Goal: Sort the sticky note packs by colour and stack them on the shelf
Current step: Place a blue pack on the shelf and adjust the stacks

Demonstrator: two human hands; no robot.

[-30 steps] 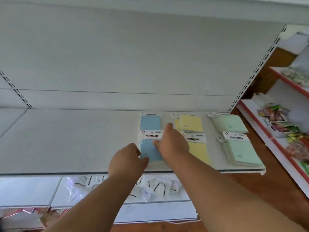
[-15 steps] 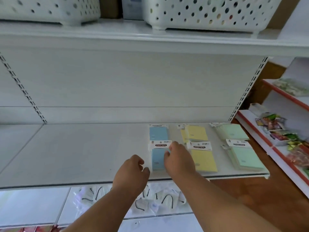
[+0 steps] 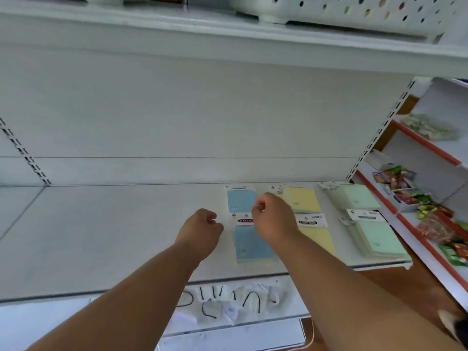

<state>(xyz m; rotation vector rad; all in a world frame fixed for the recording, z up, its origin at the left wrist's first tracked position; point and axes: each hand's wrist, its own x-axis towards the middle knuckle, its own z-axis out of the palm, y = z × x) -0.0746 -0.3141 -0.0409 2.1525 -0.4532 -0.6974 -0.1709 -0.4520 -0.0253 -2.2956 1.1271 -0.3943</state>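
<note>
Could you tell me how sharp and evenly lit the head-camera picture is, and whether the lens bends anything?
Head view: soft, even light, pale and washed out; wide-angle lens bows the white metal shelf edge; label print on the front blue sticky note pack is blurred, and both the left hand and right hand look slightly soft.
</note>
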